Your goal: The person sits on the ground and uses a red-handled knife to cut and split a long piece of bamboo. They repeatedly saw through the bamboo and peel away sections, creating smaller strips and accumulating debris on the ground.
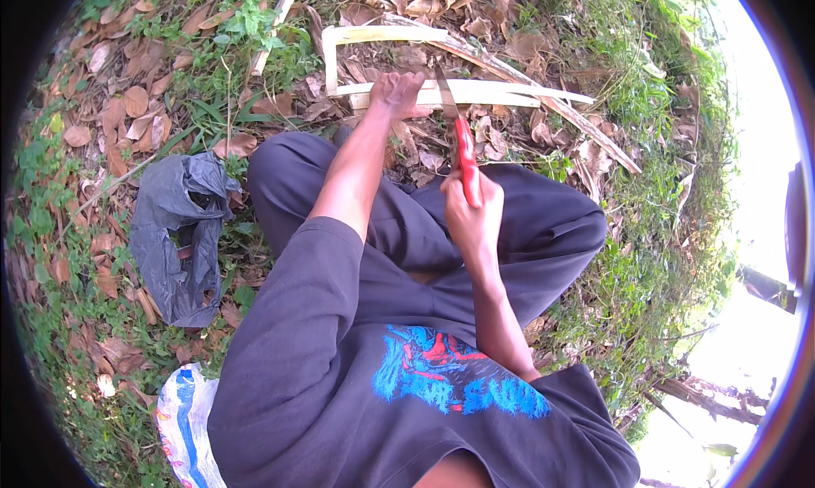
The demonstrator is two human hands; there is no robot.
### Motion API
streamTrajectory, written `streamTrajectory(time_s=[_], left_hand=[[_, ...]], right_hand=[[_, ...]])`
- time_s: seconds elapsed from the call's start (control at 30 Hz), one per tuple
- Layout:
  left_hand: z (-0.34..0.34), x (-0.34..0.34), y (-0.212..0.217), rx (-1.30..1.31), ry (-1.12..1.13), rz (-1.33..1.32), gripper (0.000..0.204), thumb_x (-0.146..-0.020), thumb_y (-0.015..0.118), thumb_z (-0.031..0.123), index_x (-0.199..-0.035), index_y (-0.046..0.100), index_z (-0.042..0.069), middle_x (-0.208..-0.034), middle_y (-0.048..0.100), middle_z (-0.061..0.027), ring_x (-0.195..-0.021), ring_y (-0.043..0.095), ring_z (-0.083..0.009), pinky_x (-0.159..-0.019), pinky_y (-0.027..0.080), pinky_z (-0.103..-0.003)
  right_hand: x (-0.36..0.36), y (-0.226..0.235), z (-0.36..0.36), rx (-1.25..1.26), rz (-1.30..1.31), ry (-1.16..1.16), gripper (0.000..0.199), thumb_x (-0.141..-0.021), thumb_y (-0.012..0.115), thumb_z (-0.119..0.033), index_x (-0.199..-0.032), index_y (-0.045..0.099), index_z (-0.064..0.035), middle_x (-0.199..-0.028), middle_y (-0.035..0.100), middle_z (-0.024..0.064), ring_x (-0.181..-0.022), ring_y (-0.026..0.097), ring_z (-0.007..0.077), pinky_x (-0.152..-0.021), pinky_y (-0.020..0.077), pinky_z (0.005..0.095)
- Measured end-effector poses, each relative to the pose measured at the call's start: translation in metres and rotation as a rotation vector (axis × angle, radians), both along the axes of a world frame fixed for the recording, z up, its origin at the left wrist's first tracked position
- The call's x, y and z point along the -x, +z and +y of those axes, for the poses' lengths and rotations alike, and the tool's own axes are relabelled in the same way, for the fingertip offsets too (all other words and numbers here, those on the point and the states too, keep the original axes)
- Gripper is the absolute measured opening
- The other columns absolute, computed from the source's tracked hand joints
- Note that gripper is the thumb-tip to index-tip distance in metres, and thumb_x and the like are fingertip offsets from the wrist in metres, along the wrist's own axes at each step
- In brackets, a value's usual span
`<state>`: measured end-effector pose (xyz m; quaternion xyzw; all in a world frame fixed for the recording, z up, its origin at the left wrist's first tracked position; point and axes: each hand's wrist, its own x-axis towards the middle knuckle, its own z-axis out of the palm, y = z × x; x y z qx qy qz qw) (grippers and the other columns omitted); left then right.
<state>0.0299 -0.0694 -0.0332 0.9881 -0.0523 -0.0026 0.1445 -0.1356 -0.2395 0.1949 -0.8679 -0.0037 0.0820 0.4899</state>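
Pale wooden strips are joined into a three-sided frame (330, 61) lying over dry leaves ahead of my crossed legs. My left hand (396, 95) is closed around its near strip (501, 92), left of a saw. In my right hand (474, 206) is the red handle of that hand saw (448, 97), with my fingers wrapped round it. The saw's blade points away from me and lies across the near strip, just right of my left hand. The far strip (386, 33) runs roughly alongside, and its right end meets a long split stick (509, 72).
On the left, a crumpled black plastic bag (161, 242) lies on grass and leaves. A white and blue printed sack (188, 428) rests by my left side. Another pale stick (276, 25) lies at the far left. Dry husks and leaves (475, 4) cover the ground beyond the frame.
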Motion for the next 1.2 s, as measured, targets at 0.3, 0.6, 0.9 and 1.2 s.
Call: streamTrajectory(time_s=[0.3, 0.6, 0.9, 1.2], left_hand=[[-0.006, 0.003, 0.006, -0.032, -0.008, -0.023, 0.075, -0.066, 0.078, 0.072, -0.103, 0.056, 0.011, -0.089, 0.072, -0.0085, -0.073, 0.072, -0.0242, -0.06, 0.053, -0.043], [-0.005, 0.002, 0.004, -0.018, 0.054, 0.016, 0.084, -0.059, 0.069, 0.086, -0.103, 0.06, 0.015, -0.089, 0.074, -0.005, -0.079, 0.073, -0.0277, -0.065, 0.046, -0.056], [-0.008, 0.006, 0.03, -0.084, 0.024, 0.089, 0.073, -0.067, 0.077, 0.069, -0.112, 0.057, 0.015, -0.095, 0.074, -0.0052, -0.08, 0.074, -0.0227, -0.067, 0.06, -0.039], [-0.002, 0.008, 0.009, -0.012, 0.021, -0.025, 0.074, -0.065, 0.08, 0.067, -0.109, 0.058, 0.012, -0.097, 0.074, -0.0075, -0.083, 0.074, -0.0272, -0.066, 0.057, -0.046]], right_hand=[[-0.028, -0.021, 0.012, 0.103, -0.05, 0.001, 0.023, -0.085, 0.057, -0.009, -0.068, 0.051, 0.0045, -0.054, 0.051, 0.0197, -0.045, 0.049, 0.0261, -0.052, 0.0434, 0.0407], [-0.021, 0.003, 0.017, 0.076, -0.002, 0.023, 0.02, -0.083, 0.057, -0.009, -0.069, 0.053, 0.0047, -0.058, 0.054, 0.0235, -0.054, 0.058, 0.04, -0.057, 0.0472, 0.0441], [-0.036, -0.015, 0.016, 0.102, -0.003, 0.007, 0.021, -0.083, 0.058, -0.011, -0.069, 0.055, 0.0046, -0.06, 0.057, 0.0248, -0.056, 0.062, 0.0388, -0.059, 0.0491, 0.0438], [0.006, 0.004, -0.006, 0.014, 0.045, -0.032, 0.02, -0.084, 0.059, -0.008, -0.07, 0.055, 0.0052, -0.057, 0.056, 0.0221, -0.05, 0.057, 0.0319, -0.056, 0.047, 0.0397]])
